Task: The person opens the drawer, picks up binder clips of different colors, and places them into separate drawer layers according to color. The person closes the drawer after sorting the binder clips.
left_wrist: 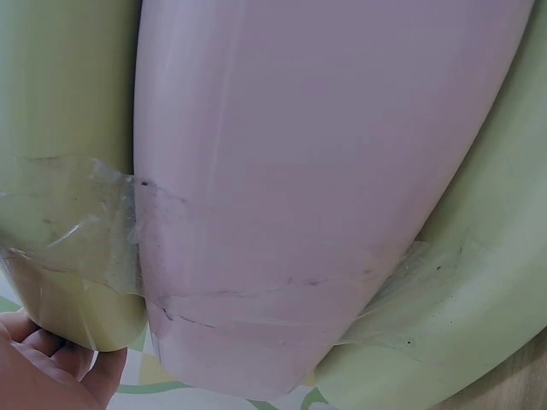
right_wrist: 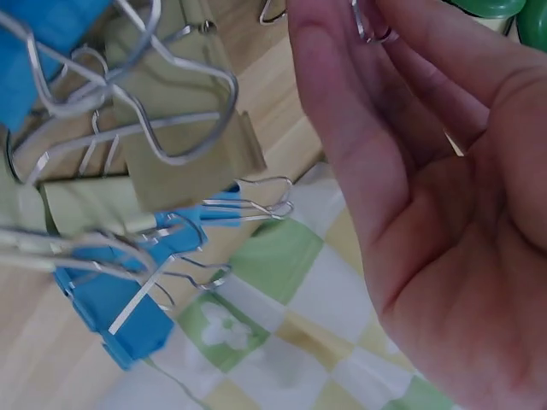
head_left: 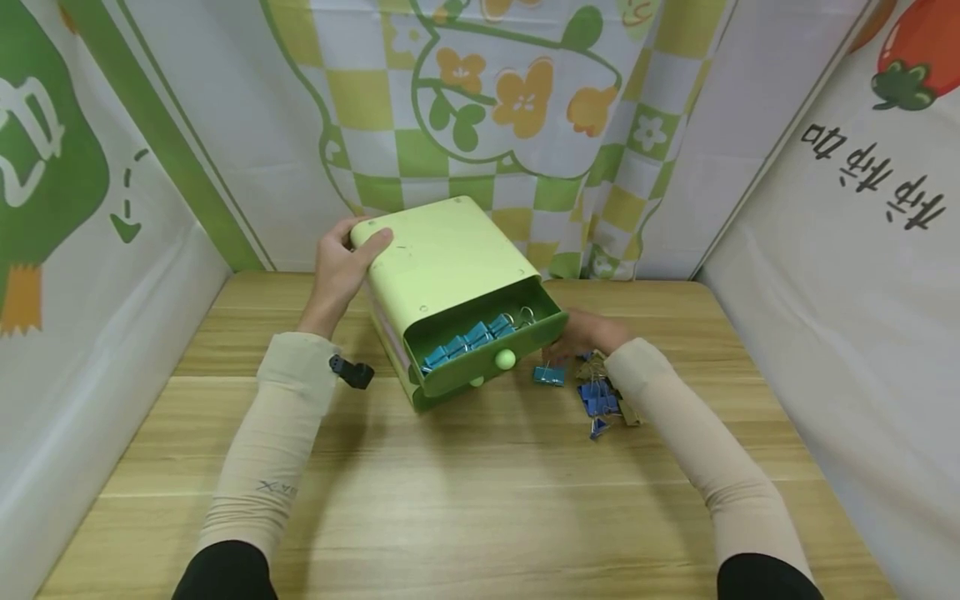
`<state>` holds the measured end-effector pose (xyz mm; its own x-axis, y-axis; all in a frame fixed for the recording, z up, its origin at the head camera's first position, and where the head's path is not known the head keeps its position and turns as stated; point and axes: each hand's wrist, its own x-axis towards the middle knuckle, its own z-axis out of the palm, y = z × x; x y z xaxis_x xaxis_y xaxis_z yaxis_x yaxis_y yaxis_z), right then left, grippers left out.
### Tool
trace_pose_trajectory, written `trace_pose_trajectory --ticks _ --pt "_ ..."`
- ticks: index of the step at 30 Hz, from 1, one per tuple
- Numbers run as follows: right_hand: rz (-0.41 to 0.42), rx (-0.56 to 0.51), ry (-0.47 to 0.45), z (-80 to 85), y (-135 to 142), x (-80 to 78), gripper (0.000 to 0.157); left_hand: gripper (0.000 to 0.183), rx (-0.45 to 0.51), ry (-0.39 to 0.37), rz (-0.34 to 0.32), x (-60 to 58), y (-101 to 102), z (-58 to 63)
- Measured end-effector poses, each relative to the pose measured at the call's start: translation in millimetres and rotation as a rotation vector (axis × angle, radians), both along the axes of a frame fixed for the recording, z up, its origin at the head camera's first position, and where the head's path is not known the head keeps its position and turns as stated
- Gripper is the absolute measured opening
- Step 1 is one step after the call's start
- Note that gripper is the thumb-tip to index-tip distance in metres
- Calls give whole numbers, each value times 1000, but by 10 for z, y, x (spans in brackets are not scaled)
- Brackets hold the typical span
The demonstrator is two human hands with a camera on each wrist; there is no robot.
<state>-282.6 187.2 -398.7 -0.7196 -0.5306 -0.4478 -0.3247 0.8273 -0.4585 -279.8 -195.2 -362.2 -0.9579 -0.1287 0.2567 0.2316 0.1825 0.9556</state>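
My left hand grips the back left corner of a light-green drawer box, thumb on top. The box stands tilted, and its dark-green top drawer is pulled partly out. Teal binder clips lie in a row inside it. Beside the drawer front, partly hidden behind it, is my right hand. In the right wrist view its fingers curl round a wire loop of a binder clip. A teal binder clip shows right below that hand in the head view.
On the wooden table, a pile of blue binder clips and olive ones lies under my right wrist. Clear tape crosses the box's pink side. A checkered cloth hangs behind; printed sheets flank both sides.
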Motion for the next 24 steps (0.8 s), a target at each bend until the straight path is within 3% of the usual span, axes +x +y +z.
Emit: trace_pose_trajectory --ticks 4,8,12,18,24 --pt "-29 -89 -149 -31 35 9 16 59 7 7 -3 2 2 -3" --pt "-55 -176 -213 -59 94 13 18 60 11 9 -2 0 4 -2" --pt "-135 -268 -262 -32 172 20 22 60 12 4 -3 -6 0 -3" --pt "-299 -408 -288 94 293 -18 25 60 8 1 2 -9 -6 -3" --pt "-449 -535 -237 336 369 -35 35 60 9 1 1 -19 -11 -10"
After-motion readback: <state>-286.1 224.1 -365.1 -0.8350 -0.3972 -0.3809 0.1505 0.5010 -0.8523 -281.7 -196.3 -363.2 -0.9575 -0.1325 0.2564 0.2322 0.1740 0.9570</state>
